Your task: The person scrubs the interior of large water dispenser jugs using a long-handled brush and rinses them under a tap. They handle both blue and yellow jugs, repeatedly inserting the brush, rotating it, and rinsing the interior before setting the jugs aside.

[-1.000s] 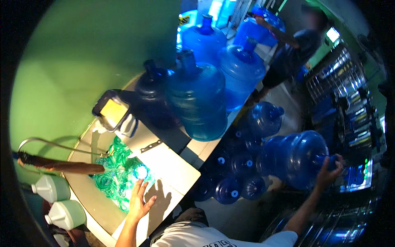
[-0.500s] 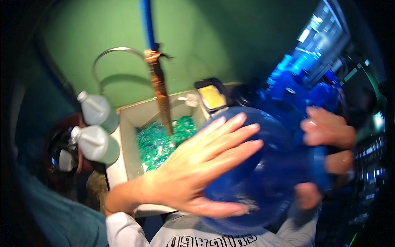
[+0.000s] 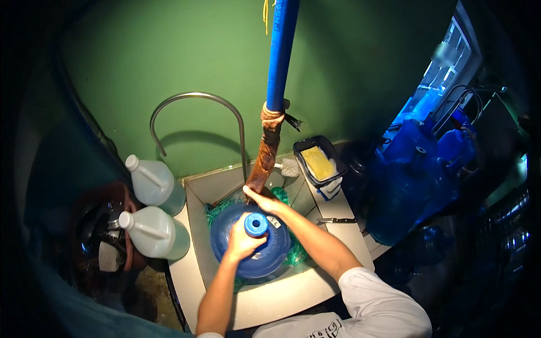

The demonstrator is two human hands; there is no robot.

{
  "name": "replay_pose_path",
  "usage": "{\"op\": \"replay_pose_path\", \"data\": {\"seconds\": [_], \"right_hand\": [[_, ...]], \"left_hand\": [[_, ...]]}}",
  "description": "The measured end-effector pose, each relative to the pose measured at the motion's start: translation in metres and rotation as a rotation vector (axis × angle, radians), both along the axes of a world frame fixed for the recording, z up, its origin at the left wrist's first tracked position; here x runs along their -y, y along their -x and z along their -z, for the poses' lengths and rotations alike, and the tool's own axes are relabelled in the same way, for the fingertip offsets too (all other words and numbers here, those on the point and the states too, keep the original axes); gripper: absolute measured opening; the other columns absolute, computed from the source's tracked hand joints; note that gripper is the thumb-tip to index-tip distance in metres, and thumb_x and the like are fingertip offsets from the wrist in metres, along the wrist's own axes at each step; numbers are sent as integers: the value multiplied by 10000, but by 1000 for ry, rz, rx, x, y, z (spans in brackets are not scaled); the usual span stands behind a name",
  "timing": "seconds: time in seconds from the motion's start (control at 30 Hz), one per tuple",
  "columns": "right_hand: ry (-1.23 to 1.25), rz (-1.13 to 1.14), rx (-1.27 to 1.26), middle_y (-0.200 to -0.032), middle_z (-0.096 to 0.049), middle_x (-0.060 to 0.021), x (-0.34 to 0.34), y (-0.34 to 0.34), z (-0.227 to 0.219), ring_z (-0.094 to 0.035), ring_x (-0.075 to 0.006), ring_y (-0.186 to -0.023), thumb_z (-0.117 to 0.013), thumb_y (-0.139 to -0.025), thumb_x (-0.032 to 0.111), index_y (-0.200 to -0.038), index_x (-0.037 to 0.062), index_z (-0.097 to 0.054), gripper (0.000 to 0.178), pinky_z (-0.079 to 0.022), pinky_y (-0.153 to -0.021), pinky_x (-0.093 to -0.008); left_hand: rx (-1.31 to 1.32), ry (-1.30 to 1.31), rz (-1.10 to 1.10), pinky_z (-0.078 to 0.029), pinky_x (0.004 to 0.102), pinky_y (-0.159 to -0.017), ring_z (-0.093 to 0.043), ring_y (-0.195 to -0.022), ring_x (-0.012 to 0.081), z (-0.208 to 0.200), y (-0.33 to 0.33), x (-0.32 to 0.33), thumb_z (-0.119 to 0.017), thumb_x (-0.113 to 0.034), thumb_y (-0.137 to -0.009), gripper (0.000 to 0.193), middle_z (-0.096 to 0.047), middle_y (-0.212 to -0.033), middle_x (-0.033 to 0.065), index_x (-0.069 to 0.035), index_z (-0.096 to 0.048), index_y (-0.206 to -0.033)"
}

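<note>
A large round blue water jug (image 3: 275, 248) stands in a tiled basin (image 3: 197, 211), its blue-rimmed neck facing up and the opening uncovered. My left hand (image 3: 243, 242) is closed around the neck. My right hand (image 3: 264, 201) reaches past the jug's right side to the lower end of a blue pipe (image 3: 282, 62), where a brown wrapping (image 3: 266, 155) covers it. The fingers seem closed on that wrapped end, partly hidden. Green netting (image 3: 296, 250) lies in the basin around and under the jug.
Two whitish jugs with handles (image 3: 153, 180) stand left of the basin. A curved metal spout (image 3: 197, 94) arches behind it. On the right ledge are a black tray with a yellow sponge (image 3: 318, 163) and a knife (image 3: 337, 220). Several blue jugs (image 3: 403, 169) crowd the right.
The blue jug has gone from tilted sideways between my hands to standing in the basin. My left hand has moved from its side to the neck; my right hand has moved left to the pipe.
</note>
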State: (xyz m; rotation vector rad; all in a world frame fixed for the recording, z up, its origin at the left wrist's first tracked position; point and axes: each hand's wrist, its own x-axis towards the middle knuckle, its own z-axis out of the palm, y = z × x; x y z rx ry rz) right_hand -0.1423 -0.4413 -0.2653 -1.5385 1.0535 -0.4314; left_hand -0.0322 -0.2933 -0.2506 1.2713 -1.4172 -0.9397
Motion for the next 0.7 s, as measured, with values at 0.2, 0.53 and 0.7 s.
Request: {"op": "replay_pose_path", "data": {"seconds": [0.2,0.53,0.7], "right_hand": [[142,-474,-94,-1347,-566,-142,-31,42,-20,-518,-279,-1257,-636,-920,508,-1289,12,-561,623,-343,-1114,-399],[650,-65,-838,-1556,-304,-156,142,204,14,-296,-372,-1428,-676,-717,124,-1505,134,-332,860,-235,-1174,-484],[443,-136,-1096,-1634,-102,-161,157,207,57,-172,-416,-1477,-755,-671,226,-1558,175,-200,1048,-278,-1156,-515]], "left_hand": [[-46,270,95,-532,354,-868,-677,-932,210,61,2,30,-908,-172,-627,647,-697,-995,86,2,-613,-1176],[188,218,-171,-473,417,-883,-610,-961,315,58,33,24,-913,-284,-603,584,-635,-1021,115,-56,-627,-1059],[-215,-281,179,-524,326,-868,-648,-908,189,71,25,34,-903,-181,-614,473,-668,-967,83,-30,-654,-986]]}}
